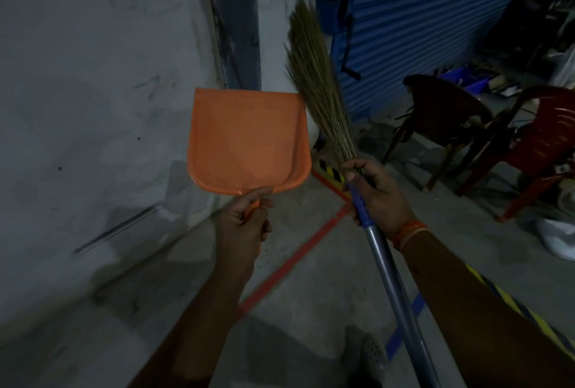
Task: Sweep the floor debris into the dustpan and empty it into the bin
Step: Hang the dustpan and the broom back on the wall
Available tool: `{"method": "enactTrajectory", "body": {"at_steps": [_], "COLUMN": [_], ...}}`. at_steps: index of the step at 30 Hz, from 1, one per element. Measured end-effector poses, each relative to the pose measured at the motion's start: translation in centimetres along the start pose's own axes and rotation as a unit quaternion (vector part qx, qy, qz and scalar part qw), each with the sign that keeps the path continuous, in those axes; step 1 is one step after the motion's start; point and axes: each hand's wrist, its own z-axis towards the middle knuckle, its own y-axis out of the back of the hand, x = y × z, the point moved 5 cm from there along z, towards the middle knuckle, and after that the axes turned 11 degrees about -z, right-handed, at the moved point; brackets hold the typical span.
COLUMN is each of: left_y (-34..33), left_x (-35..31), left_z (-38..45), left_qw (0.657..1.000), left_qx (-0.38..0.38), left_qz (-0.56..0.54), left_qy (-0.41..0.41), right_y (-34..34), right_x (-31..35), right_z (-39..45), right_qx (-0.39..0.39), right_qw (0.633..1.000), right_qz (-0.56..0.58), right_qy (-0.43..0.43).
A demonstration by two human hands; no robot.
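Head view showed the orange dustpan [245,138] held up off the floor at centre frame, its pan facing the camera and apparently empty, with no debris visible in it. The left hand [245,226] was wrapped in a closed fist round its short handle. Just to its right, the broom [314,76] pointed upward and away, bristles well clear of the ground and nearly brushing the dustpan's right edge. The right hand [376,198] was clenched round the blue grip where the bristles met the grey shaft, which ran back toward the lower right.

No bin and no distinct debris could be made out in the dim light, so sweeping seemed not yet begun or already finished; I could not tell which.

The risks looked modest. Lowering the broom carelessly could catch the bristles on the dustpan's rim, and the long shaft trailing behind could knock something out of sight. A swing to the right might strike the dark chair [441,114] or the red chair [541,151] standing near the blue shutter [435,14].

A grey wall [93,76] closed off the left side. Open concrete floor [311,278], marked with red tape [292,260], lay between and below the arms and offered the clearest working room.
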Motion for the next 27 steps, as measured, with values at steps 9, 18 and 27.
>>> {"method": "enactTrajectory", "body": {"at_steps": [9,18,27], "left_y": [-15.2,-26.6,-34.2], "left_x": [4.8,4.7,3.7], "left_z": [8.5,19.9,36.9], "left_qw": [0.998,0.996,0.988], "left_qx": [-0.055,-0.077,-0.055], "left_qz": [-0.002,0.013,0.044], "left_qy": [-0.022,-0.049,-0.138], "right_y": [12.4,19.1,21.4], "right_x": [-1.5,-1.3,1.5], "right_z": [15.6,29.6,46.4], "right_qx": [0.052,0.077,0.035], "right_qw": [0.996,0.99,0.98], "right_qz": [-0.002,0.016,0.034], "right_qy": [0.07,0.114,0.193]}}
